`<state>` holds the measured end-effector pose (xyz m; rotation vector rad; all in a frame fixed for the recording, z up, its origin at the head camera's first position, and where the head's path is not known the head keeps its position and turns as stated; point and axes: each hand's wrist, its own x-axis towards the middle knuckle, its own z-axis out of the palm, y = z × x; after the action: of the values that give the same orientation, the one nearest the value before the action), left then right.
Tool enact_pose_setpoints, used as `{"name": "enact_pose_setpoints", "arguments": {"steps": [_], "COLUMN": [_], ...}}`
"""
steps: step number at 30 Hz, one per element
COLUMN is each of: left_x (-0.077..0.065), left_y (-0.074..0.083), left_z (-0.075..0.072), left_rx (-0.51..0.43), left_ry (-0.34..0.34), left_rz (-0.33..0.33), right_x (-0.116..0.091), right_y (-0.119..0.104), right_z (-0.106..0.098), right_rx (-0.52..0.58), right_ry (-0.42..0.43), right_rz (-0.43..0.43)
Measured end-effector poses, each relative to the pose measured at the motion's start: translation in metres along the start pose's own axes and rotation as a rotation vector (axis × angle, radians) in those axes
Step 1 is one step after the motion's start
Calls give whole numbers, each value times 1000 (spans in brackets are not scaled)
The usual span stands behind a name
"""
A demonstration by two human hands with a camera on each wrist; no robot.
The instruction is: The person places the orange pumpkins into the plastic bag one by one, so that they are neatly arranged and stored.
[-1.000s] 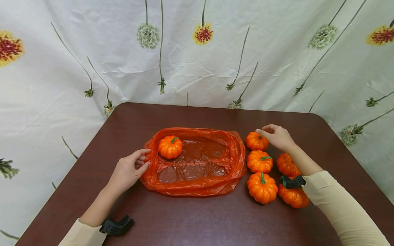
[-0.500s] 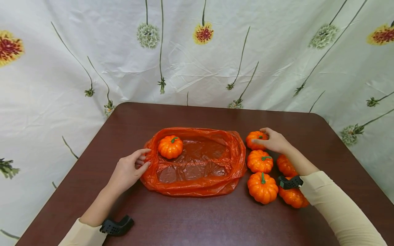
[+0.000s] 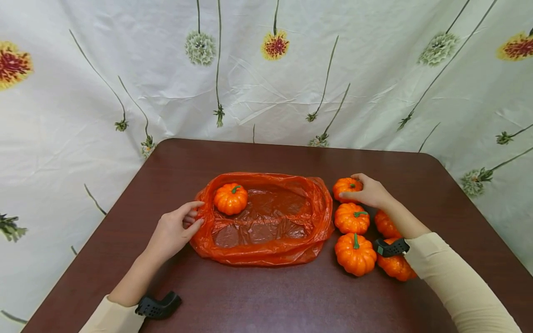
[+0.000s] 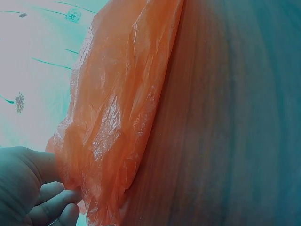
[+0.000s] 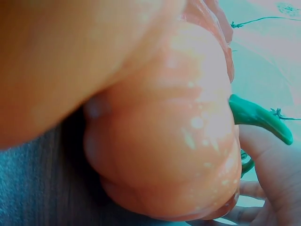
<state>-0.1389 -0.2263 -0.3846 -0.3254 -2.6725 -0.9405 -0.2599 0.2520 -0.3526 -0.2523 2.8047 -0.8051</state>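
An orange plastic bag [image 3: 266, 256] lies spread on the table with its mouth facing up. Inside, toward its left end, sits a small orange pumpkin [image 3: 230, 200] with a green stem. My left hand [image 3: 172, 231] holds the bag's left rim, fingers and thumb at the plastic [image 4: 113, 113]. At the bag's right, my right hand [image 3: 372, 192] grips the farthest small pumpkin [image 3: 345, 186], thumb on the near side and fingers on the far side. Two more pumpkins, a middle one [image 3: 351, 218] and a near one [image 3: 355, 255], line up in front of it. A pumpkin [image 5: 169, 141] fills the right wrist view.
Two further pumpkins, one far [image 3: 386, 224] and one near [image 3: 395, 266], lie partly hidden under the right forearm. The dark brown table [image 3: 266, 300] has its back edge against a white flowered cloth [image 3: 266, 83].
My right hand has come down from above the farthest pumpkin and now has thumb and fingers around it. The left hand and the bag have stayed put.
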Motion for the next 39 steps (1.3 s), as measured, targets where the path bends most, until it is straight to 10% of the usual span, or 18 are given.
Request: {"name": "enact_pose_setpoints", "arguments": {"steps": [39], "left_x": [1], "left_y": [2], "left_z": [0], "left_rx": [-7], "left_ry": [-6], "left_rz": [-9], "right_x": [-13], "right_y": [-36], "right_z": [-9], "right_rx": [126], "right_ry": [150], "right_rz": [-102]}}
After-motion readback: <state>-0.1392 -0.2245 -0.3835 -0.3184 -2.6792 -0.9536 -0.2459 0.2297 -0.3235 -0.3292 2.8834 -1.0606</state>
